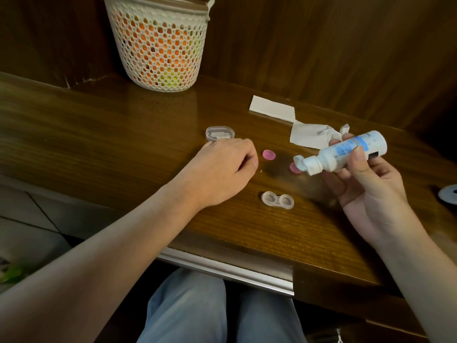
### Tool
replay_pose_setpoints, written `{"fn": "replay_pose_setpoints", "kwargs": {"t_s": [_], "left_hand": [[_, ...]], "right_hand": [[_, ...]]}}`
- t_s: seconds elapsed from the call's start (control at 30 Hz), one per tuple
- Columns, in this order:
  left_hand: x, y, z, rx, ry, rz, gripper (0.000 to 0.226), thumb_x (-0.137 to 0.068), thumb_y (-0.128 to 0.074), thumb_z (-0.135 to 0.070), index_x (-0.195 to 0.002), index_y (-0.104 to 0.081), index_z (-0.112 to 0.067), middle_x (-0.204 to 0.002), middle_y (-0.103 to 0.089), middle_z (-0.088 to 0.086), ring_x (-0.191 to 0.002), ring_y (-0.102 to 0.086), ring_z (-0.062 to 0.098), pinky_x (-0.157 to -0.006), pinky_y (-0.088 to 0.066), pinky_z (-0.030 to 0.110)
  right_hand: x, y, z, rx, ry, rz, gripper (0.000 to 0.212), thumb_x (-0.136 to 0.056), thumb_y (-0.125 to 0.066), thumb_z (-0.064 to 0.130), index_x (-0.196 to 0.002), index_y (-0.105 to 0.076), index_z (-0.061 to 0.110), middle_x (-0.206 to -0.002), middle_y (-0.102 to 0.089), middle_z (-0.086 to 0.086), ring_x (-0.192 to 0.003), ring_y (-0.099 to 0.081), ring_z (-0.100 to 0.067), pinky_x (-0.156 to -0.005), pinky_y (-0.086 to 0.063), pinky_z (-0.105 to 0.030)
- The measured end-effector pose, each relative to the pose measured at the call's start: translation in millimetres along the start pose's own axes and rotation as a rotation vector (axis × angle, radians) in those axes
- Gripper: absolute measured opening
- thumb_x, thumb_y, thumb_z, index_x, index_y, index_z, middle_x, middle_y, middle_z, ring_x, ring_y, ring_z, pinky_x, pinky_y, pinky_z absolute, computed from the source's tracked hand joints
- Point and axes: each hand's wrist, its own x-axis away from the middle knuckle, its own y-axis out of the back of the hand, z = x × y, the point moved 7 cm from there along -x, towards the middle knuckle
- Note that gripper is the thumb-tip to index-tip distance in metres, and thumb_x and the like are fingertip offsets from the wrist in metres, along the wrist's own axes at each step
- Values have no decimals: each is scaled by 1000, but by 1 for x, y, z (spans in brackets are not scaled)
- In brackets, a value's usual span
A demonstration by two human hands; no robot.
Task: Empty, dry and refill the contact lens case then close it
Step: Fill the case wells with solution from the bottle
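The clear two-well contact lens case [277, 199] lies uncapped on the wooden table [123, 134], near the front edge. Its two pink caps lie beyond it: one [268, 154] in the open, the other [294, 168] partly hidden behind the bottle's tip. My right hand [368, 191] grips a white solution bottle with a blue label [346, 152], tilted, flip cap open, nozzle pointing left above the table. My left hand [222, 167] rests on the table left of the caps, fingers loosely curled, holding nothing.
A clear oval box [219, 133] sits just behind my left hand. A crumpled tissue [314, 136] and a folded white paper [272, 108] lie at the back right. A white mesh basket [160, 45] stands at the back. A grey round object [448, 194] shows at the right edge.
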Motion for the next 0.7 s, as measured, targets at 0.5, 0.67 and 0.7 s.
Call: {"fn": "replay_pose_setpoints", "kwargs": {"t_s": [0.5, 0.67, 0.7], "left_hand": [[-2, 0, 2, 21, 11, -5, 10, -108, -53, -29, -106, -63, -31, -91, -61, -20, -84, -59, -2, -72, -41, 15], [-2, 0, 1, 16, 13, 4, 11, -108, -53, -30, -107, -63, -31, -93, -60, -20, -84, -59, -1, -73, -40, 15], [-2, 0, 1, 16, 13, 4, 11, -109, -52, -29, -107, -63, -31, -92, -60, -20, -84, -59, -2, -73, -39, 15]], "right_hand": [[-1, -26, -22, 140, -31, 116, 60, -81, -82, 28, -135, -65, 9, -131, -76, -11, -126, -71, -29, -88, -66, -41], [0, -29, -22, 189, -32, 131, 65, -73, -86, 36, -131, -68, 11, -125, -78, -9, -121, -74, -28, -89, -66, -41], [-1, -30, -22, 192, -31, 140, 64, -74, -89, 37, -129, -69, 12, -125, -78, -8, -121, -74, -27, -89, -66, -41]]}}
